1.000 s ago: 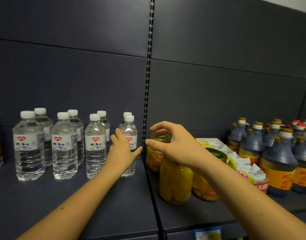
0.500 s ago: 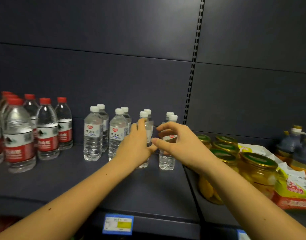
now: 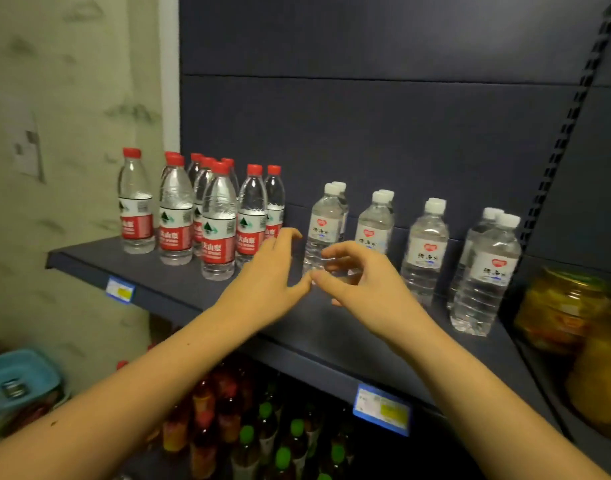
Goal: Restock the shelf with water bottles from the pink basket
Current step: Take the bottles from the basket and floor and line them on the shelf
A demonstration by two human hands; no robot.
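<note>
water bottles [image 3: 427,249] with white caps stand upright in a row on the dark shelf [image 3: 179,289], right of red-capped bottles [image 3: 218,221]. both hands hover before them, thumbs nearly touching: left hand [image 3: 267,277] and right hand [image 3: 363,280], fingers loosely curled, holding nothing.
</note>
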